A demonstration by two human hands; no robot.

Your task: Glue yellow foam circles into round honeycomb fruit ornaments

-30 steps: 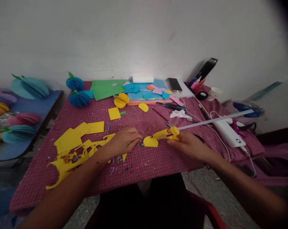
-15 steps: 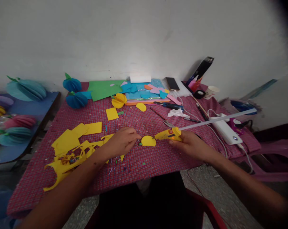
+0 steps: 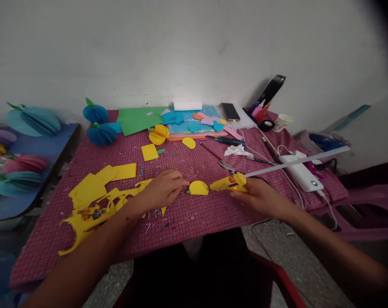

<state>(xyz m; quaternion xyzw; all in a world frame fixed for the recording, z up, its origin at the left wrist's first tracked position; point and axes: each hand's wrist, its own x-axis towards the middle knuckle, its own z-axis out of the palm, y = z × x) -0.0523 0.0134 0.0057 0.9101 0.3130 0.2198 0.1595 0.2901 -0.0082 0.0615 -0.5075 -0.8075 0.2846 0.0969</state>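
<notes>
My right hand [image 3: 258,196] is wrapped round a yellow hot glue gun [image 3: 230,184], a long glue stick [image 3: 296,161] jutting from its back. The gun's nozzle points left, at the right end of a yellow paper half-round [image 3: 198,188] that has a small green piece [image 3: 188,192] at its left end. At that left end, the fingertips of my left hand [image 3: 166,188] are pinched together by the paper; whether they grip its edge is too small to make out. Yellow paper offcuts [image 3: 117,201] lie under and beside my left forearm.
Yellow sheets [image 3: 89,190] lie at left, with blue paper pumpkins [image 3: 101,134] behind. A phone [image 3: 230,112], scissors [image 3: 226,140] and pliers [image 3: 228,166] lie beyond the glue gun. A white power bank [image 3: 300,173] with cables, a paper cup [image 3: 282,122] and a black bottle [image 3: 273,90] stand at right.
The glue gun's nozzle has drawn slightly away from the half-round's right end. My left hand stays at its left end. The whole view has shifted a little.
</notes>
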